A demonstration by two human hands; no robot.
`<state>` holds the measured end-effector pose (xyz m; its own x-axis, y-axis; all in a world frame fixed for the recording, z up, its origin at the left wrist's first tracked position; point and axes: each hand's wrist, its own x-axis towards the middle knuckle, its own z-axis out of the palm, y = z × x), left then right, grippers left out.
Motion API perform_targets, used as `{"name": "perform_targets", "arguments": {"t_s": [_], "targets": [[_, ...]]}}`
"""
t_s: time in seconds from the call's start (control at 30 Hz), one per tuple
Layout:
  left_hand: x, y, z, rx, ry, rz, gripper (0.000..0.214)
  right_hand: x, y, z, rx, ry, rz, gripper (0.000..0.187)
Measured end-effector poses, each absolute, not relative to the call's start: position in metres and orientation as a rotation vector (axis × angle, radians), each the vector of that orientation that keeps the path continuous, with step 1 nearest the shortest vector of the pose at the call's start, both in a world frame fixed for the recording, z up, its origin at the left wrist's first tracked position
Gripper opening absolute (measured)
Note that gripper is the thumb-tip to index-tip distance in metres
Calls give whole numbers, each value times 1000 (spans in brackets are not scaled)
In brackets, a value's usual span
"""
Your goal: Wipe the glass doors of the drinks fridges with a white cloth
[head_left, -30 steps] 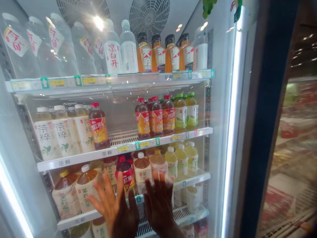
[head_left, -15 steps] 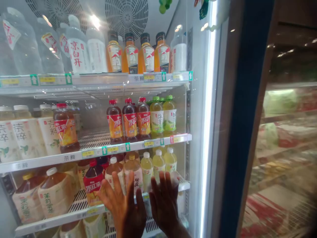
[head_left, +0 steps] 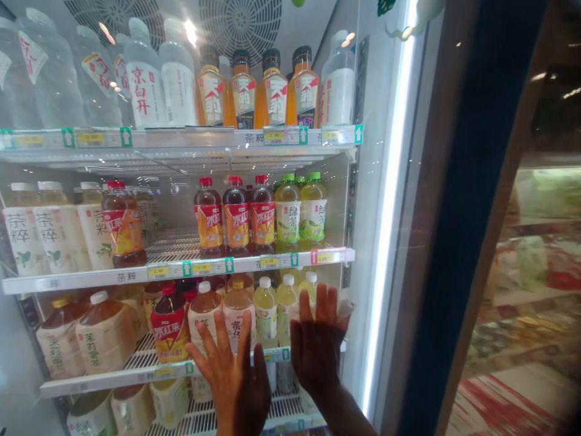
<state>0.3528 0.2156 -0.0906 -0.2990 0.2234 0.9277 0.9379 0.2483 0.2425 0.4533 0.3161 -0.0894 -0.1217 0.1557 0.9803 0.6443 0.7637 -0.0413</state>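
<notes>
Glass door (head_left: 376, 181) of a drinks fridge fills the view, shut in front of the shelves, with ceiling lights reflected in it.

Far left, top shelf: clear water bottles (head_left: 140, 85) with red-lettered labels. Middle shelf below them: pale tea bottles (head_left: 54, 233) with white caps, and just beside them one brown tea bottle (head_left: 120, 224) with a red cap. Lower shelf (head_left: 113, 378), left end: large tea jugs (head_left: 97, 333), then a dark bottle with a red label (head_left: 170, 327).

Centre, top shelf: four orange bottles (head_left: 256, 91) with black caps. Middle shelf: three red-capped bottles (head_left: 236, 215) standing side by side, touching two green-capped bottles (head_left: 299, 212) on their right. Lower shelf: pale yellow bottles (head_left: 267, 309) with white caps.

Left hand (head_left: 236, 375): open, fingers spread and pointing up, palm flat against the glass at the level of the lower shelf edge. It grips nothing.

Right hand (head_left: 318, 351): open, fingers up, palm flat against the glass just beside the left hand and a little higher, near the door's right edge. It grips nothing that can be made out; the area at its fingertips is blurred.

Right of the hands: a bright vertical light strip (head_left: 385, 242), then a dark door frame (head_left: 458, 242), then a neighbouring cabinet (head_left: 535, 272), contents blurred.
</notes>
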Motion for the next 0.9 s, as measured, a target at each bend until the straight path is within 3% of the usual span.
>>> {"name": "perform_targets", "arguments": {"t_s": [0.23,0.47,0.63,0.8,0.9], "targets": [[347,211,-94,-1135,-1706,-1056,87,446,306,-110,-609,-1689,-484,74],[335,214,-103,-1145,-1641,-900,90,429,305,-86,-699,-1625,-440,70],[331,212,-108,-1197,-1639,-909,77,427,295,-130,-677,-1682,-503,71],[328,212,-115,-1220,-1622,-982,66,422,304,-87,-756,-1625,-493,71],[323,213,-119,-1246,-1633,-967,64,422,302,-96,-742,-1638,-491,72]]}}
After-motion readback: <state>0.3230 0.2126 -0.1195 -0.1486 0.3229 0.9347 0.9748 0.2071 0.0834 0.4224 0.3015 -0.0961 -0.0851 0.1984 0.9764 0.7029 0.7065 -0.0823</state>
